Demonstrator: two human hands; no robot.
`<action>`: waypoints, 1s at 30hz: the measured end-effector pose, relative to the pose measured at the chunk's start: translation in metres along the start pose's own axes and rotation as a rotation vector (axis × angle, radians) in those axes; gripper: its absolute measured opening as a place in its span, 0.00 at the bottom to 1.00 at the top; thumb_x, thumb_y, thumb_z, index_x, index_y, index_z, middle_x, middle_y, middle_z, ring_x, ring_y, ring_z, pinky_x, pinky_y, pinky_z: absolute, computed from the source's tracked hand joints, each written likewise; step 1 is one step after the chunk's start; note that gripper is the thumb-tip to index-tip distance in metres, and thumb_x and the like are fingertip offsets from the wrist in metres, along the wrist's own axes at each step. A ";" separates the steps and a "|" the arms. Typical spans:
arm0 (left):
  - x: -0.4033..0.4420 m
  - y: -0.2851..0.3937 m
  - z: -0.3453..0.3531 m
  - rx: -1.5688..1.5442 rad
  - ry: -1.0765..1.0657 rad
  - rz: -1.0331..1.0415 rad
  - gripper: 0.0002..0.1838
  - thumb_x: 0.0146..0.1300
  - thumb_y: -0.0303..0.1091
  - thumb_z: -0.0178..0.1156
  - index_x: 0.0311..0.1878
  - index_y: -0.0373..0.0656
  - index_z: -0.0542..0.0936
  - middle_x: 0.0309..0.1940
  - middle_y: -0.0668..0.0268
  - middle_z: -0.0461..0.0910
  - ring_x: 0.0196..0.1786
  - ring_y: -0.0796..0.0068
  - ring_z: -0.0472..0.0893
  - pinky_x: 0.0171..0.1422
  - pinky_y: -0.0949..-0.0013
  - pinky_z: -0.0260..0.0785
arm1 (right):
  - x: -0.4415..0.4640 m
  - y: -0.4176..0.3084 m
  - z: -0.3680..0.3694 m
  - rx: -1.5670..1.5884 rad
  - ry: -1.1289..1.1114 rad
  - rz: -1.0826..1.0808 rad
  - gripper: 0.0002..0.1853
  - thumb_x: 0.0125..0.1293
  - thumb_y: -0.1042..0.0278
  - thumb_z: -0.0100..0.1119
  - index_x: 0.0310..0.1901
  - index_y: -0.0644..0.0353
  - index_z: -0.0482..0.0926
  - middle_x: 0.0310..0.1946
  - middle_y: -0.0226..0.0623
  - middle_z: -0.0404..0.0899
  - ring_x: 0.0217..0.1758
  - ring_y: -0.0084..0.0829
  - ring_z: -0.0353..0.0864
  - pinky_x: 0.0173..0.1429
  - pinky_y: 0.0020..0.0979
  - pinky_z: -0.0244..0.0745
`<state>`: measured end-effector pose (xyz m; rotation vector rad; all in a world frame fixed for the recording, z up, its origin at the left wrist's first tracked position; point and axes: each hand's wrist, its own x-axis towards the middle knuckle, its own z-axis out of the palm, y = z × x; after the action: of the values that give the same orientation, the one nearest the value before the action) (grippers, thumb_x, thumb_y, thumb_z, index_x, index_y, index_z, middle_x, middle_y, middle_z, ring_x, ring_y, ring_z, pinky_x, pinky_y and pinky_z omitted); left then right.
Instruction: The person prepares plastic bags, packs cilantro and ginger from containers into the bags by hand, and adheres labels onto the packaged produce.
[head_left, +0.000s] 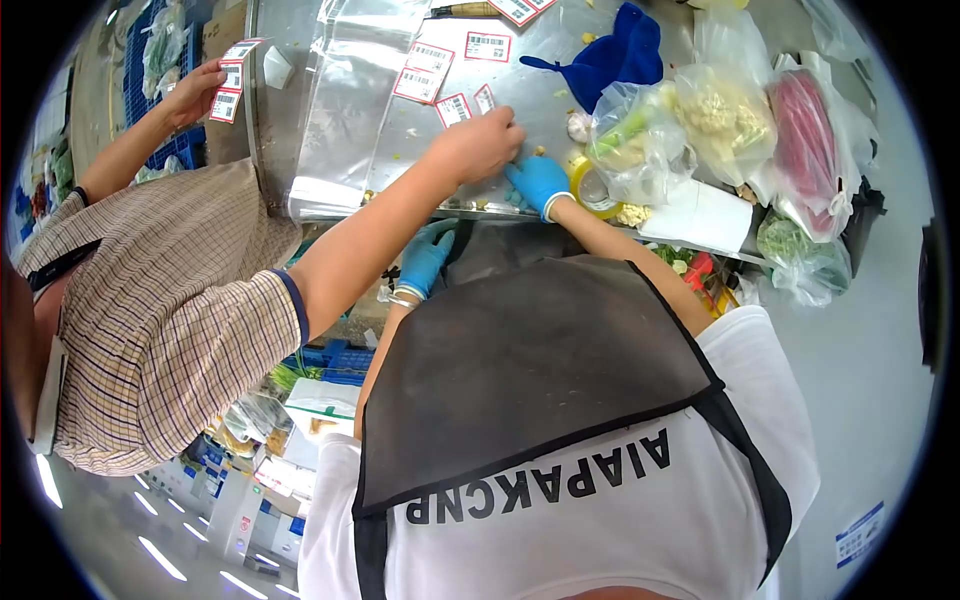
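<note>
My right hand (540,184), in a blue glove, rests at the near edge of the metal table (350,150). Its fingers are loosely apart and hold nothing I can see. Just right of it stands a roll of yellow tape (592,190). My left hand (427,262), also blue-gloved, is lower, below the table edge beside my dark apron (540,350). Its fingers look stretched out, partly hidden by the edge, with nothing visible in them. Another person's hand (480,145) reaches across close to my right hand, above the barcode labels (453,110).
On the left, the co-worker's other hand (195,95) holds a strip of labels (230,85). A blue cloth item (620,55), bagged cauliflower (725,105), bagged green-and-white vegetables (640,140) and a reddish bagged item (805,140) lie at right. White paper (700,215) overhangs the front edge.
</note>
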<state>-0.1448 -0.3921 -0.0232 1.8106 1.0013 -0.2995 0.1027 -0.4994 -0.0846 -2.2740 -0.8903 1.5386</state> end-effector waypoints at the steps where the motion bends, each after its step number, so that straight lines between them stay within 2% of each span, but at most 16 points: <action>1: -0.001 0.000 0.000 -0.010 -0.007 -0.017 0.16 0.66 0.37 0.58 0.53 0.43 0.82 0.49 0.54 0.82 0.54 0.60 0.80 0.60 0.66 0.70 | 0.001 0.002 0.001 0.001 0.015 -0.001 0.23 0.71 0.47 0.42 0.36 0.53 0.85 0.31 0.36 0.86 0.37 0.42 0.84 0.48 0.43 0.77; 3: -0.006 0.004 -0.001 -0.030 -0.018 -0.055 0.16 0.66 0.36 0.58 0.54 0.43 0.81 0.50 0.55 0.82 0.54 0.62 0.80 0.60 0.67 0.69 | 0.002 0.002 0.003 0.003 0.041 -0.007 0.23 0.71 0.48 0.42 0.38 0.54 0.84 0.32 0.36 0.86 0.38 0.43 0.84 0.49 0.44 0.77; 6: -0.017 0.012 -0.002 -0.063 -0.025 -0.117 0.16 0.68 0.35 0.57 0.56 0.43 0.81 0.52 0.56 0.82 0.54 0.64 0.80 0.61 0.68 0.68 | 0.002 0.002 0.004 -0.095 0.106 -0.056 0.23 0.71 0.49 0.42 0.35 0.55 0.85 0.29 0.36 0.86 0.36 0.41 0.84 0.47 0.42 0.77; 9: -0.034 0.006 0.001 -0.114 0.031 -0.160 0.16 0.68 0.35 0.57 0.56 0.43 0.81 0.52 0.57 0.82 0.54 0.66 0.80 0.61 0.68 0.69 | 0.001 -0.001 0.001 0.222 -0.067 0.042 0.24 0.71 0.50 0.40 0.32 0.55 0.85 0.26 0.34 0.85 0.34 0.38 0.84 0.45 0.39 0.77; 12: -0.042 -0.013 0.003 -0.301 0.042 -0.246 0.16 0.66 0.35 0.59 0.55 0.44 0.82 0.51 0.59 0.83 0.53 0.67 0.81 0.59 0.68 0.71 | -0.012 -0.010 -0.008 0.300 -0.126 0.120 0.26 0.71 0.49 0.39 0.28 0.53 0.85 0.24 0.33 0.85 0.31 0.34 0.84 0.44 0.37 0.77; 14: -0.035 -0.025 -0.001 -0.341 0.030 -0.232 0.16 0.66 0.37 0.59 0.55 0.45 0.82 0.51 0.58 0.82 0.53 0.65 0.81 0.59 0.68 0.70 | -0.009 -0.005 0.000 0.241 -0.040 0.054 0.26 0.71 0.49 0.39 0.27 0.53 0.85 0.24 0.33 0.84 0.31 0.36 0.84 0.43 0.38 0.77; 17: -0.019 -0.009 -0.024 -0.089 -0.022 -0.097 0.16 0.66 0.37 0.58 0.55 0.45 0.82 0.51 0.57 0.82 0.53 0.63 0.81 0.59 0.68 0.70 | -0.013 -0.005 0.007 0.131 0.142 -0.006 0.25 0.70 0.49 0.39 0.27 0.53 0.84 0.23 0.34 0.84 0.31 0.39 0.83 0.41 0.40 0.77; 20: -0.002 -0.033 -0.043 0.007 -0.072 0.048 0.16 0.67 0.36 0.58 0.55 0.44 0.81 0.51 0.56 0.82 0.54 0.62 0.81 0.59 0.68 0.70 | -0.025 -0.011 0.025 0.066 0.343 0.030 0.24 0.70 0.49 0.41 0.27 0.53 0.84 0.24 0.37 0.83 0.32 0.42 0.83 0.39 0.43 0.76; 23: 0.001 -0.052 -0.062 0.060 -0.093 0.046 0.16 0.67 0.36 0.58 0.55 0.43 0.81 0.52 0.57 0.82 0.54 0.63 0.81 0.60 0.68 0.69 | -0.030 -0.014 0.052 -0.052 0.614 0.025 0.21 0.69 0.51 0.46 0.30 0.53 0.84 0.24 0.39 0.82 0.31 0.44 0.82 0.38 0.45 0.75; 24: 0.000 -0.054 -0.069 -0.022 -0.123 0.008 0.16 0.67 0.35 0.57 0.55 0.41 0.81 0.52 0.58 0.82 0.55 0.66 0.80 0.60 0.69 0.68 | -0.033 -0.019 0.058 -0.104 0.714 0.012 0.19 0.68 0.51 0.48 0.30 0.53 0.83 0.24 0.40 0.81 0.31 0.44 0.82 0.38 0.45 0.75; 27: -0.002 -0.080 -0.085 -0.046 -0.155 0.079 0.16 0.67 0.35 0.57 0.55 0.41 0.81 0.51 0.59 0.82 0.54 0.69 0.80 0.60 0.70 0.68 | -0.036 -0.042 0.075 -0.074 0.905 -0.205 0.13 0.66 0.56 0.54 0.34 0.55 0.82 0.26 0.41 0.80 0.31 0.45 0.81 0.38 0.44 0.75; 28: -0.003 -0.090 -0.089 -0.043 -0.151 0.072 0.15 0.67 0.34 0.57 0.55 0.42 0.82 0.50 0.60 0.83 0.52 0.70 0.80 0.59 0.70 0.69 | -0.038 -0.052 0.076 -0.051 0.900 -0.309 0.13 0.64 0.59 0.57 0.44 0.56 0.80 0.36 0.43 0.79 0.37 0.45 0.80 0.42 0.43 0.75; 30: -0.003 -0.112 -0.093 -0.039 -0.156 0.075 0.15 0.67 0.34 0.57 0.55 0.43 0.82 0.49 0.60 0.83 0.51 0.70 0.81 0.59 0.70 0.69 | -0.035 -0.082 0.070 -0.075 0.840 -0.390 0.19 0.63 0.58 0.58 0.53 0.58 0.75 0.47 0.45 0.76 0.47 0.44 0.78 0.50 0.42 0.73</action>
<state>-0.2516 -0.2969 -0.0502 1.7568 0.8233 -0.3663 0.0024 -0.4657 -0.0447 -2.2725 -1.0258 0.3207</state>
